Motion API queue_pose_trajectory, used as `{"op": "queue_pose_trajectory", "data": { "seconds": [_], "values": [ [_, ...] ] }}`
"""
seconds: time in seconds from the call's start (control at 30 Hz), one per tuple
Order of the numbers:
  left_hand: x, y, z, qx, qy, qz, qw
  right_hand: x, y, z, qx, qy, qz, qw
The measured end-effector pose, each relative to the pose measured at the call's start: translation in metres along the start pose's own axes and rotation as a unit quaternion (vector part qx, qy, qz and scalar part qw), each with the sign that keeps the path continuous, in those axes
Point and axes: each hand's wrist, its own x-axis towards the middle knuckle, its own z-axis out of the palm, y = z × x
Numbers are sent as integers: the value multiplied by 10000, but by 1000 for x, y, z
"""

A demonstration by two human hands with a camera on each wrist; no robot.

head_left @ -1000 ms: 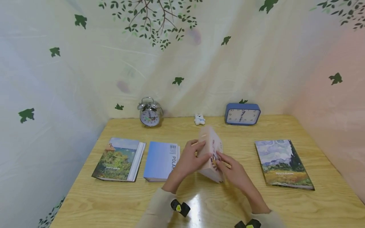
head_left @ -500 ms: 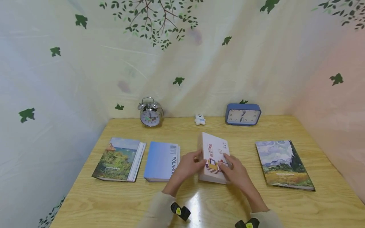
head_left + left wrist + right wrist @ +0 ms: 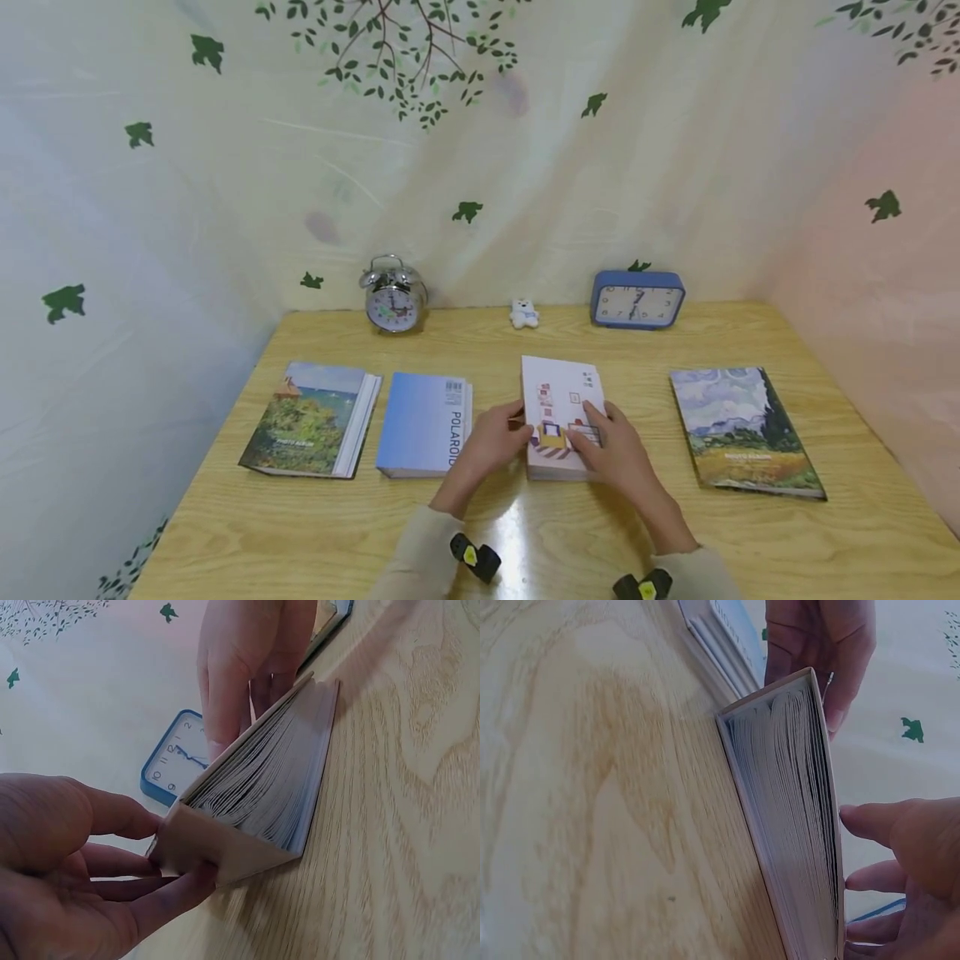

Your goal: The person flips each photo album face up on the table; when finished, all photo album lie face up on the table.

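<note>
A thick pale pink photo album (image 3: 558,392) with small printed pictures on its cover lies at the table's middle. My left hand (image 3: 495,437) holds its spine side; in the left wrist view the fingertips (image 3: 201,874) meet the spine near its top edge. My right hand (image 3: 622,450) rests thumb and fingertips on the front cover, fingers fairly straight. From the right wrist view, the album's block of pages (image 3: 780,787) shows between the two covers, the lower one along the table.
Left of it lie a blue POLAROID album (image 3: 416,425) and a landscape-painted album (image 3: 311,417). Another painted album (image 3: 742,433) lies right. Along the back stand a silver alarm clock (image 3: 394,304), a white bear figurine (image 3: 523,314) and a blue clock (image 3: 637,302). A curtain (image 3: 480,167) hangs behind.
The pink album has gone from standing tilted on edge to lying with its front cover up. Both hands have come down with it, the right one now on the cover.
</note>
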Motion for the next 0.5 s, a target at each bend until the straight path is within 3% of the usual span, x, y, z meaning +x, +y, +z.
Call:
{"op": "queue_pose_trajectory", "data": {
  "seconds": [0.5],
  "values": [
    [-2,-12,-4,-634,-5,-192,9978,-4,-3,6,-64,-68,72,9999]
  ]
}}
